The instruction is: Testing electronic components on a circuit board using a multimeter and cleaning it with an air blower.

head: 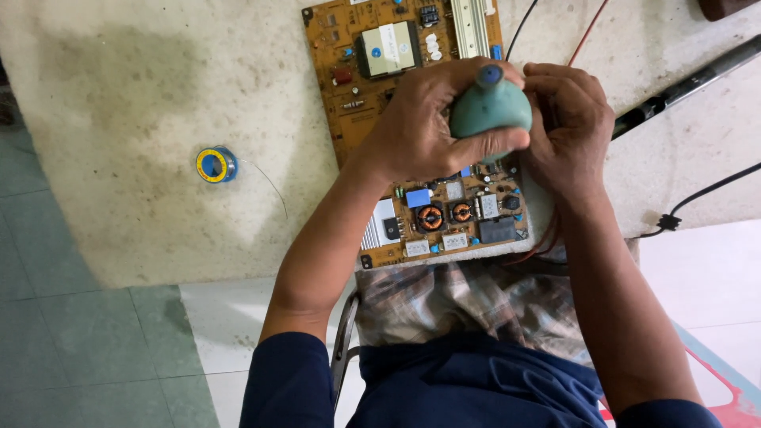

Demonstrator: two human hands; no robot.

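Over the circuit board (412, 119) at the near edge of the table (143, 119), my left hand (420, 127) is wrapped tight around a green rubber bulb (487, 107). My right hand (567, 119) is curled beside it, touching; I cannot tell what it pinches. If I squeeze carelessly, I think the bulb's tip may knock small parts, or the solder spool (216, 165) wire may snag.

circuit board (396, 143) on table (143, 119), solder spool (216, 165) left

1 head camera is looking steeply down, close over the table (143, 119) edge and the person's lap.
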